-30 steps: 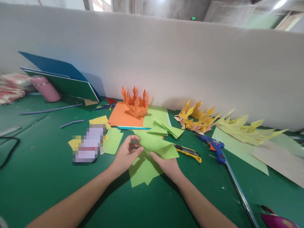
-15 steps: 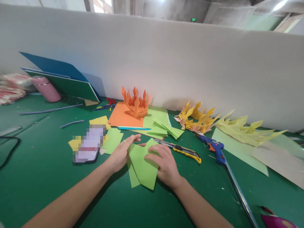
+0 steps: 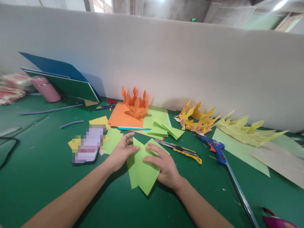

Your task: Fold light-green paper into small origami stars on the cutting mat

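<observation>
A folded light green paper (image 3: pixel 142 171) lies on the green table (image 3: pixel 42 177) right in front of me. My left hand (image 3: pixel 121 152) touches its left edge with fingers spread. Flat on the paper's right half, my right hand (image 3: pixel 163 166) presses down with its fingers stretched out. A second green sheet peeks out under the paper's left side.
A yellow utility knife (image 3: pixel 182 150) lies just right of my hands, a blue glue gun (image 3: pixel 215 148) beyond it. Behind stand an orange paper crown (image 3: pixel 136 103), orange sheet, green sheets (image 3: pixel 161 125), yellow folded pieces (image 3: pixel 199 120). A blurred phone (image 3: pixel 89 145) sits left, pink cup (image 3: pixel 46 90) far left.
The green paper has been folded over from a wide open sheet into a narrower pointed shape. My right hand moved from under the sheet onto its top and flattened it.
</observation>
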### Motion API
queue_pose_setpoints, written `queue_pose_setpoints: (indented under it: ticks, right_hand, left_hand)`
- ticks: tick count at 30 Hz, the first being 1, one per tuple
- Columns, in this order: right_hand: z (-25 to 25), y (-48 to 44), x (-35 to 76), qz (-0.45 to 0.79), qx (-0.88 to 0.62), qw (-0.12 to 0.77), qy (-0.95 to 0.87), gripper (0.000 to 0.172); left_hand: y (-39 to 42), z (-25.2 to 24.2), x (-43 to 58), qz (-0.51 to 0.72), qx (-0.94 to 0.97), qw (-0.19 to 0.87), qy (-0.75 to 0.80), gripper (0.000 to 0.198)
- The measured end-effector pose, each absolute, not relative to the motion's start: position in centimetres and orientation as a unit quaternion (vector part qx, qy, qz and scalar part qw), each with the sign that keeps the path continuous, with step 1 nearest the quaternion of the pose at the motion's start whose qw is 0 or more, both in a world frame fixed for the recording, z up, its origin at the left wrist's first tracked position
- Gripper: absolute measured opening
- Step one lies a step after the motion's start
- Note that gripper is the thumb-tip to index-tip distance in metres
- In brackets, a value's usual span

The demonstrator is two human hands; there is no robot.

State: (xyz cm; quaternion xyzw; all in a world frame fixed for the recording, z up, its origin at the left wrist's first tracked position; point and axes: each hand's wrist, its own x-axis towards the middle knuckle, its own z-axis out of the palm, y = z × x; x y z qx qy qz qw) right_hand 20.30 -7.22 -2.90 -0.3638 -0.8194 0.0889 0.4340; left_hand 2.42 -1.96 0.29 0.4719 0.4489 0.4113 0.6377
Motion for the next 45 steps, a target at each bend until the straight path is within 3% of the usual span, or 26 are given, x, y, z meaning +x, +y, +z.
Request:
queue_pose_setpoints:
  ticks: [3,8,12,14,16,23,30,34,41,45]
  right_hand:
    - [-2.9,-7.3,20.4,0.115,-0.361,0.422,-0.824,0.027]
    - [-2.7,-7.0,20.4,0.084,-0.330,0.417,-0.843,0.040]
    - [-2.6,-6.8,20.2,0.085,-0.351,0.393,-0.845,0.048]
    - [-2.6,-6.7,20.1,0.090,-0.362,0.377,-0.848,0.050]
    - [-2.6,-6.8,20.1,0.092,-0.368,0.362,-0.851,0.049]
    - [-2.1,-6.9,20.9,0.107,-0.383,0.290,-0.870,0.035]
    - [-2.1,-6.2,22.3,0.193,-0.343,0.312,-0.865,0.013]
    - [-2.2,-6.0,22.7,0.225,-0.354,0.308,-0.853,0.009]
    - [-1.6,-5.9,23.3,0.281,-0.344,0.282,-0.850,0.046]
    - [-1.3,-5.9,23.3,0.326,-0.378,0.297,-0.814,0.045]
  left_hand:
    - [-1.9,0.0,2.6,0.429,0.476,0.621,0.451,0.062]
    - [-1.6,-0.7,2.6,0.428,0.551,0.561,0.445,0.042]
    - [-1.5,-1.0,2.2,0.456,0.661,0.368,0.468,0.041]
    - [-1.5,-0.9,1.9,0.423,0.738,0.272,0.449,0.027]
    - [-1.5,-0.8,1.7,0.354,0.814,0.231,0.398,0.010]
    - [-1.4,-1.3,1.6,0.233,0.892,0.195,0.334,0.018]
    - [-1.2,-1.1,1.0,0.189,0.895,0.203,0.351,0.011]
    - [-1.1,-0.2,0.1,0.115,0.888,0.252,0.367,0.027]
    - [-0.9,0.5,-1.1,0.034,0.892,0.286,0.348,0.086]
    - [-0.9,0.4,-0.9,0.056,0.899,0.276,0.337,0.094]
